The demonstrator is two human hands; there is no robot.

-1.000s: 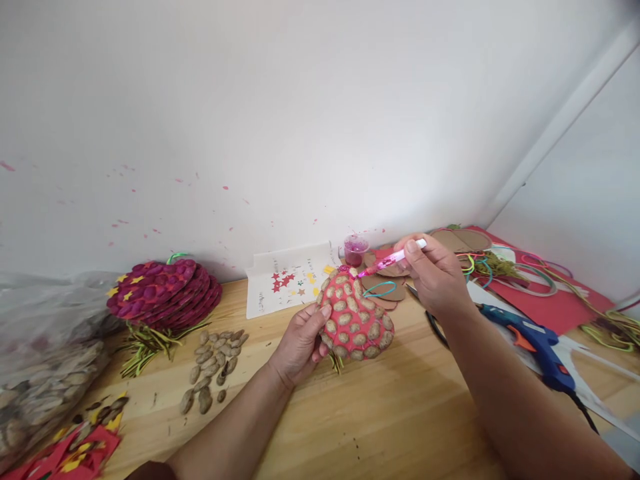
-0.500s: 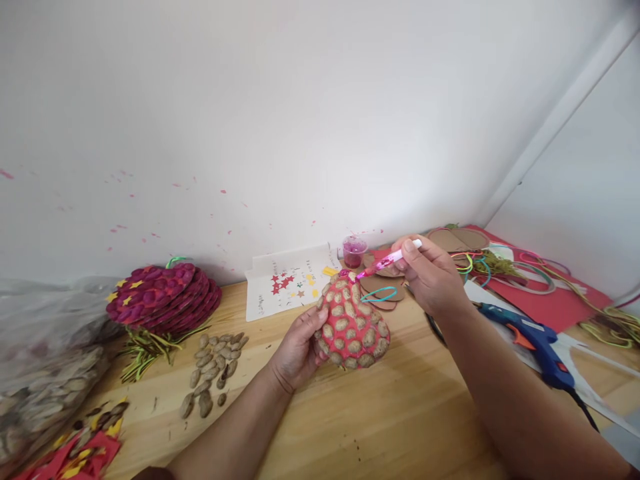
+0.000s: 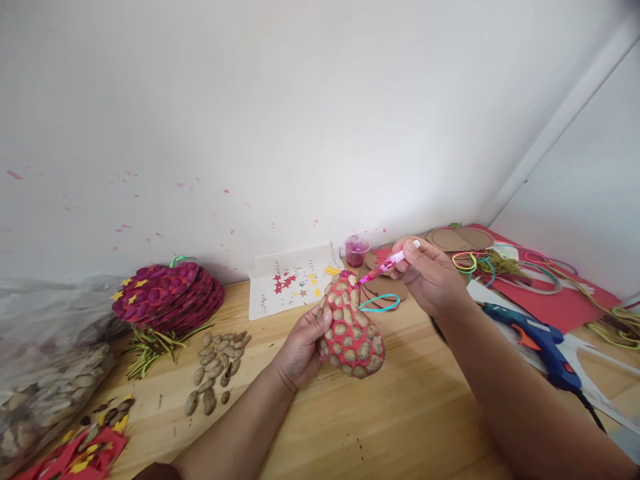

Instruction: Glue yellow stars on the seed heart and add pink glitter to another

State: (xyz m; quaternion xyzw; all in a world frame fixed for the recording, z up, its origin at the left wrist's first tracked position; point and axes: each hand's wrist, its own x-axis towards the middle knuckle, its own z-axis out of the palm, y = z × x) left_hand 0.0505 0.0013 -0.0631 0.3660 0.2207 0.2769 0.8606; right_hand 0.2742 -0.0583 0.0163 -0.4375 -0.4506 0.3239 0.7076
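Observation:
My left hand (image 3: 303, 343) grips the left edge of a red gourd-shaped craft piece (image 3: 351, 333) covered with peanut shells, thumb on its front. A paintbrush (image 3: 393, 261) with a white, pink-smeared handle is pinched in my right hand (image 3: 430, 277). Its tip touches the upper right part of the craft piece, where the topmost shell is magenta. The other shells are bare tan. Behind the piece, a clear plastic cup (image 3: 357, 253) holds magenta paint. A turquoise cord loop (image 3: 380, 303) shows just right of the piece.
Left stands a stack of magenta-painted pieces (image 3: 167, 293) beside loose peanuts (image 3: 219, 363) and a plastic bag of peanuts (image 3: 50, 400). A white paper (image 3: 260, 283) bears small stars. Right lie a blue glue gun (image 3: 537, 337), red sheets (image 3: 560, 293) and cords. Red scraps (image 3: 95, 457) lie front left.
The craft piece has turned in my left hand and now looks narrower, its lower part angled away. The brush stays at its upper right edge. The view has shifted slightly.

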